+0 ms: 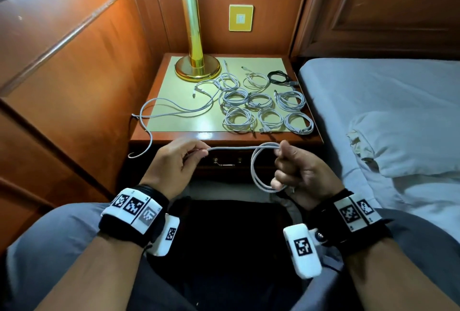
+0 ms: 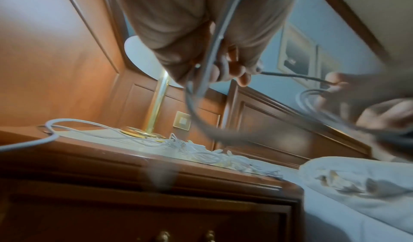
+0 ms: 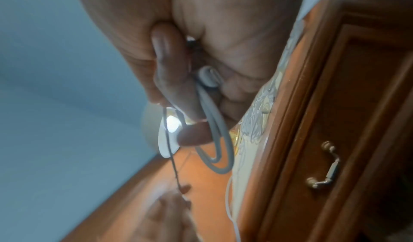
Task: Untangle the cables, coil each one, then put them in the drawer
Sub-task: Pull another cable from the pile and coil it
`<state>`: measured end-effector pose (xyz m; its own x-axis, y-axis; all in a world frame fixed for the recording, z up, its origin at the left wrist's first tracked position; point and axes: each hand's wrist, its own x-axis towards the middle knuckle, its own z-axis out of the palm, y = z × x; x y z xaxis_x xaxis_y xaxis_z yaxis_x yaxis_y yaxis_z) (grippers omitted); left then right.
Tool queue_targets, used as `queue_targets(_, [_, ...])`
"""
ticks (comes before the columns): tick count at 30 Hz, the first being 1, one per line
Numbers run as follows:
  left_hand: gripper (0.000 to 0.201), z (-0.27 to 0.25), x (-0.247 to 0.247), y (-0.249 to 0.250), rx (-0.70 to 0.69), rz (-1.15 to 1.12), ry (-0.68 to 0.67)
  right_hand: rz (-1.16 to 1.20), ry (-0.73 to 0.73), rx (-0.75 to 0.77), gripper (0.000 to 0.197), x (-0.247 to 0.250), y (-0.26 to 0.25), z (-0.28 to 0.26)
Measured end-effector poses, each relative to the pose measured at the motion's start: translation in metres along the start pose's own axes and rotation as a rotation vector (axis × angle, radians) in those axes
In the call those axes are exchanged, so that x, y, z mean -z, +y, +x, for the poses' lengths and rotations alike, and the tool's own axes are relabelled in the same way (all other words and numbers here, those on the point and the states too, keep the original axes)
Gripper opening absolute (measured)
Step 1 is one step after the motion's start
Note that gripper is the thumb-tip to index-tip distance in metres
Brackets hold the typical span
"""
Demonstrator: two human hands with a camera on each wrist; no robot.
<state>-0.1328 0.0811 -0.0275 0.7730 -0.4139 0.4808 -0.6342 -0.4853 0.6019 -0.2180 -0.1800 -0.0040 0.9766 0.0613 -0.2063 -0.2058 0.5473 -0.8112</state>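
While the right hand [image 1: 296, 171] grips a small coil of white cable [image 1: 263, 168] with its fingers curled round the loops, the left hand [image 1: 174, 161] pinches the same cable's straight run between thumb and fingertips, and the length between the two hands is stretched nearly level in front of the closed drawer [image 1: 226, 161]. Two or three loops hang from the right hand in the head view, and the right wrist view shows them passing between the curled fingers [image 3: 172, 79] and the palm. From the left hand the free part of this cable appears to run up over the front left corner of the surface [image 1: 159, 121] and wander across its pale yellow top, with one bend drooping off the left edge. Nine coiled cables lie on the right half of the surface: eight white ones [image 1: 239, 119] set in rough rows, and one black coil [image 1: 280, 77] at the back right, near the bed [image 1: 385, 101]. Some of the white coils touch or overlap their neighbours, so the count of eight is the best reading. One brass lamp [image 1: 195, 61] stands at the back left of the surface, its base just beside the rearmost white coils. One yellow wall plate [image 1: 241, 17] sits on the panel behind. The drawer carries one brass handle [image 3: 326, 166], clear in the right wrist view. The left wrist view is blurred around the hands.
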Motion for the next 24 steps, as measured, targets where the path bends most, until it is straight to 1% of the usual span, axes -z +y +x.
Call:
queue_targets(2, [0.010, -0.001, 0.000, -0.007, 0.026, 0.054, -0.002, 0.117, 0.069, -0.016, 0.031, 0.003, -0.008, 0.001])
queue_targets(5, [0.012, -0.005, -0.007, -0.011, 0.112, 0.090, -0.046, 0.216, 0.152, 0.056, 0.034, 0.008, -0.014, 0.002])
queue_targets(7, [0.015, -0.007, -0.013, -0.009, 0.196, 0.095, -0.107, 0.274, 0.190, 0.121, 0.035, 0.012, -0.014, 0.003])
queue_targets(10, [0.018, -0.012, -0.024, 0.004, 0.274, 0.000, -0.210, 0.278, 0.208, 0.190, 0.035, 0.012, -0.011, 0.005])
queue_targets(12, [0.021, -0.016, -0.033, 0.019, 0.294, -0.095, -0.314, 0.161, 0.184, 0.245, 0.034, 0.008, -0.003, 0.006])
queue_targets(13, [0.023, -0.018, -0.037, 0.026, 0.321, -0.154, -0.392, 0.048, 0.166, 0.286, 0.034, 0.006, 0.003, 0.005])
queue_targets(15, [0.024, -0.021, -0.042, 0.041, 0.405, -0.283, -0.560, -0.285, 0.153, 0.375, 0.035, 0.000, 0.014, 0.003])
queue_targets(16, [0.024, -0.022, -0.043, 0.047, 0.441, -0.343, -0.621, -0.424, 0.148, 0.401, 0.036, -0.002, 0.019, 0.001])
queue_targets(17, [0.023, -0.023, -0.044, 0.051, 0.467, -0.396, -0.659, -0.506, 0.138, 0.412, 0.037, -0.005, 0.022, -0.001])
queue_targets(20, [0.023, -0.023, -0.045, 0.056, 0.519, -0.492, -0.680, -0.590, 0.092, 0.430, 0.035, -0.009, 0.024, -0.005])
queue_targets(24, [0.022, -0.021, -0.042, 0.054, 0.514, -0.568, -0.679, -0.721, 0.038, 0.439, 0.031, -0.009, 0.026, -0.006])
